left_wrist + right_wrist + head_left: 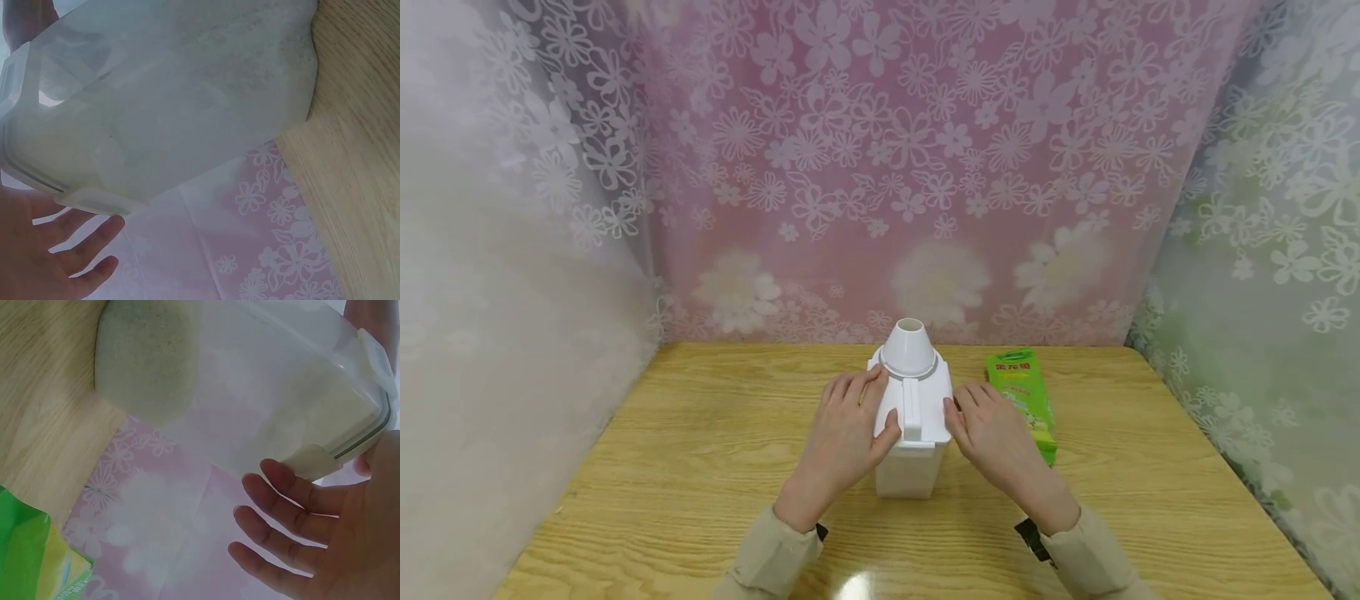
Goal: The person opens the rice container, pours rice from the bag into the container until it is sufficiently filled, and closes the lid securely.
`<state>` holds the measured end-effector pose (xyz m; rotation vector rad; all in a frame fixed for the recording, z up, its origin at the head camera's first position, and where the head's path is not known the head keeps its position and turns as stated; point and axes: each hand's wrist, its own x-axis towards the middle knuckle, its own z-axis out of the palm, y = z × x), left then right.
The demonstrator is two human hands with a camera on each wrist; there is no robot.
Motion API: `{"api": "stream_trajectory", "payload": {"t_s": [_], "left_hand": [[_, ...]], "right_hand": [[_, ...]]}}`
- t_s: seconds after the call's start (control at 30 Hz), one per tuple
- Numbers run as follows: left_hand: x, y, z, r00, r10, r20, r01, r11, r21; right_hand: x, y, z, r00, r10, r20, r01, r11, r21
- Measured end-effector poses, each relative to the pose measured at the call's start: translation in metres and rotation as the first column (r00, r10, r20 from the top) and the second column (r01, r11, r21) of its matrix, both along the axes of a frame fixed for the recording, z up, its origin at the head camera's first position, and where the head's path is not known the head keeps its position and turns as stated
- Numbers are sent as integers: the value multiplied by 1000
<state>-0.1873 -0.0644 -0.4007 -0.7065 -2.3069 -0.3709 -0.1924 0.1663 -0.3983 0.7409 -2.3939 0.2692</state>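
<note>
A white translucent container stands on the wooden table with a white lid and a white funnel-shaped spout at the lid's far end. My left hand rests against the lid's left edge, thumb lying on top. My right hand touches the lid's right edge with fairly straight fingers. In the left wrist view the container fills the frame, with the left hand spread beside the lid rim. The right wrist view shows the container and the right hand beside a lid clip.
A green packet lies flat on the table just right of the container, close under my right hand; its corner shows in the right wrist view. Flowered curtains close in the back and both sides.
</note>
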Motion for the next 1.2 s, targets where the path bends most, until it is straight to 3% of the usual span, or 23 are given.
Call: {"api": "stream_trajectory", "payload": {"t_s": [0.23,0.33,0.53,0.63,0.93,1.2], "left_hand": [[1,-3,0,990,-28,137,20,998,55],[2,-6,0,985,-37,167,26,997,66],[7,-13,-3,989,-53,135,44,997,64],[12,-17,-4,992,-71,100,65,996,60],[24,-24,-7,996,-70,60,75,994,-84],[25,-22,-7,996,-67,63,71,996,-57]], "right_hand": [[6,2,1,998,-63,-1,63,998,-18],[9,4,3,999,-47,-22,46,998,-32],[18,8,5,992,109,-70,-112,992,-50],[23,10,4,985,149,-90,-152,988,-22],[33,7,-3,972,154,-176,-149,988,43],[34,0,-6,973,108,-205,-105,994,26]]}}
